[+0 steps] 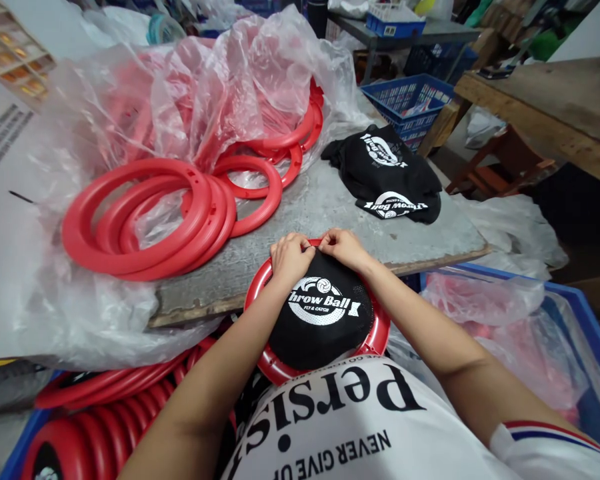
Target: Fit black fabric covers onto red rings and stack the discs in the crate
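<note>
A red plastic ring (264,363) rests against my chest at the table's front edge, with a black mesh cover (320,320) printed "Throw Ball" stretched over it. My left hand (290,257) and my right hand (344,247) meet at the ring's far rim. Both pinch the edge of the black cover with closed fingers.
Several loose red rings (150,220) lie on the grey table (320,207), partly under a clear plastic bag (230,87). A pile of black covers (387,173) sits at the right. Blue crates (587,333) hold bagged items at the right and stacked red rings (100,433) at lower left.
</note>
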`<act>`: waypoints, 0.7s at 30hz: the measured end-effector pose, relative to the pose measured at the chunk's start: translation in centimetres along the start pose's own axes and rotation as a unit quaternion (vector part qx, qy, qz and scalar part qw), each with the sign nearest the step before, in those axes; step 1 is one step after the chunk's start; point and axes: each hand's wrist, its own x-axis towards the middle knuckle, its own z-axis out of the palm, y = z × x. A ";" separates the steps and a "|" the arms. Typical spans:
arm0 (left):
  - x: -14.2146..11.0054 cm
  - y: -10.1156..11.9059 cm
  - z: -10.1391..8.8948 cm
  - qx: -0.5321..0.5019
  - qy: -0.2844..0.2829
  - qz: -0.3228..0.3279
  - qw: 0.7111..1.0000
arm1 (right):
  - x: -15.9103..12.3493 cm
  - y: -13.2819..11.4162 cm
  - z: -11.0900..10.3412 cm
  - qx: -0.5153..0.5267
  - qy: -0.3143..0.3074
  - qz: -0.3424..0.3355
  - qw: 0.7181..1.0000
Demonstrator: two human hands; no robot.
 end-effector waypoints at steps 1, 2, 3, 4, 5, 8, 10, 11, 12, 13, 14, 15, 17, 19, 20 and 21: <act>0.0 0.0 0.1 0.002 0.002 0.003 1.000 | 0.0 -0.1 0.0 -0.002 -0.001 0.003 1.000; 0.0 0.0 0.1 0.004 0.003 0.005 1.000 | -0.1 -0.2 -0.1 -0.005 -0.001 0.005 1.000; 0.0 0.0 0.2 0.006 0.004 0.006 1.000 | -0.1 -0.3 -0.1 -0.009 0.000 0.006 1.000; 0.1 -0.1 0.2 0.008 0.005 0.006 1.000 | -0.1 -0.4 -0.1 -0.014 0.002 0.006 1.000; 0.1 0.0 0.2 0.010 0.006 0.005 1.000 | -0.2 -0.5 -0.1 -0.022 0.004 0.005 1.000; 0.1 0.0 0.3 0.013 0.009 0.001 1.000 | -0.2 -0.6 0.0 -0.050 0.012 0.007 0.999; 0.1 0.1 0.3 0.013 0.012 0.001 1.000 | -0.2 -0.7 0.0 -0.060 0.017 0.007 0.998; 0.1 0.1 0.3 0.013 0.012 0.001 1.000 | -0.2 -0.7 0.1 -0.062 0.018 0.006 0.998; 0.1 0.1 0.3 0.013 0.012 0.000 1.000 | -0.2 -0.7 0.1 -0.061 0.019 0.006 0.998; 0.1 0.1 0.3 0.013 0.011 -0.002 1.000 | -0.3 -0.7 0.1 -0.059 0.019 0.006 0.998; 0.1 0.1 0.3 0.013 0.010 -0.004 1.000 | -0.3 -0.7 0.1 -0.056 0.019 0.007 0.998; 0.2 0.2 0.3 0.013 0.008 -0.006 1.000 | -0.3 -0.8 0.1 -0.053 0.018 0.008 0.998; 0.2 0.2 0.3 0.011 0.006 -0.010 1.000 | -0.3 -0.7 0.1 -0.049 0.019 0.009 0.999; 0.3 0.2 0.3 0.010 0.005 -0.012 1.000 | -0.3 -0.6 0.1 -0.050 0.021 0.010 0.998; 0.3 0.1 0.3 0.010 0.004 -0.012 1.000 | -0.2 -0.6 0.1 -0.050 0.023 0.010 0.998; 0.3 0.1 0.3 0.011 0.003 -0.013 1.000 | -0.2 -0.5 0.2 -0.049 0.024 0.008 0.998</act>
